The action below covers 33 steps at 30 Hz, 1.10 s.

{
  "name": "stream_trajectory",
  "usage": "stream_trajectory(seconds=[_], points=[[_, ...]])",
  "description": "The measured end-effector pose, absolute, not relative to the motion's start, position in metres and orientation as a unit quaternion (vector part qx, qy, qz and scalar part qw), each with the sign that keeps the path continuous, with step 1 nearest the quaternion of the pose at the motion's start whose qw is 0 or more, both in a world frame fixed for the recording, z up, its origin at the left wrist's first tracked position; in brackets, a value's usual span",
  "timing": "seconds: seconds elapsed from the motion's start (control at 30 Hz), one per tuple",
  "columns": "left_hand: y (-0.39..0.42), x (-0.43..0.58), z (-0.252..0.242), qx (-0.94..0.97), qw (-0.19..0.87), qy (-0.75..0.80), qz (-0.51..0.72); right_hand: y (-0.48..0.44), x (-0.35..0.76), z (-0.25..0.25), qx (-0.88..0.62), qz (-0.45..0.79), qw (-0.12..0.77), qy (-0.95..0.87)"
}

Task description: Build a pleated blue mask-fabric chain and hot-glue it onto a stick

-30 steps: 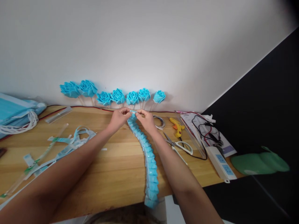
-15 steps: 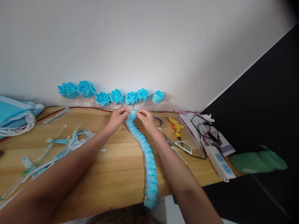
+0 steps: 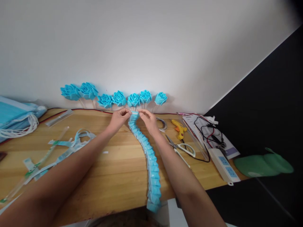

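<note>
A long strip of folded blue petals (image 3: 151,164) runs down the wooden table (image 3: 113,176) and hangs over its front edge. Its far end is pinched between my two hands. My left hand (image 3: 119,119) grips the end from the left with fingers closed. My right hand (image 3: 148,119) pinches the same end from the right. Behind the hands, a row of several finished blue roses (image 3: 119,97) on sticks leans against the white wall.
Scissors (image 3: 183,147), a yellow glue gun (image 3: 178,128), a tape roll (image 3: 162,124), a white power strip (image 3: 223,165) and cables lie right of my hands. Blue offcuts (image 3: 68,146) and a stack of face masks (image 3: 14,118) lie at left. A green object (image 3: 262,164) sits off the table's right edge.
None of note: both hands keep pinching the strip's far end; only the view shifts slightly.
</note>
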<state>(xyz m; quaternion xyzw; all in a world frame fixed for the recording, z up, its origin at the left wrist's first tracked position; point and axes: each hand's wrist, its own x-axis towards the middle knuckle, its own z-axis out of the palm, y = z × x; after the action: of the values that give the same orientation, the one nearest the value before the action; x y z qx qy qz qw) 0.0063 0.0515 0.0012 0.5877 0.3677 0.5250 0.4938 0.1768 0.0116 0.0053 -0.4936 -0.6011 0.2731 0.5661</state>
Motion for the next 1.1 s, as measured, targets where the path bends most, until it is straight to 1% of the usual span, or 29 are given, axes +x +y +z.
stream_trajectory(seconds=[0.07, 0.1, 0.2, 0.3, 0.43, 0.77, 1.1], points=[[0.052, 0.006, 0.001, 0.583, 0.487, 0.372, 0.533, 0.010, 0.175, 0.009, -0.504, 0.190, 0.590, -0.602], [0.051, 0.007, 0.001, 0.582, 0.485, 0.373, 0.536, 0.008, 0.173, 0.012, -0.513, 0.136, 0.588, -0.611], [0.050, 0.008, 0.002, 0.580, 0.486, 0.372, 0.538, 0.004, 0.168, 0.017, -0.527, 0.007, 0.537, -0.659], [0.048, 0.009, 0.002, 0.581, 0.492, 0.367, 0.534, 0.002, 0.164, 0.017, -0.536, -0.040, 0.485, -0.690], [0.046, 0.009, 0.003, 0.587, 0.502, 0.360, 0.523, 0.005, 0.164, 0.013, -0.548, -0.045, 0.450, -0.704], [0.045, 0.010, 0.003, 0.602, 0.496, 0.360, 0.512, 0.005, 0.165, 0.012, -0.551, -0.032, 0.437, -0.710], [0.045, 0.009, 0.003, 0.612, 0.487, 0.359, 0.509, 0.007, 0.168, 0.012, -0.531, 0.010, 0.457, -0.714]])
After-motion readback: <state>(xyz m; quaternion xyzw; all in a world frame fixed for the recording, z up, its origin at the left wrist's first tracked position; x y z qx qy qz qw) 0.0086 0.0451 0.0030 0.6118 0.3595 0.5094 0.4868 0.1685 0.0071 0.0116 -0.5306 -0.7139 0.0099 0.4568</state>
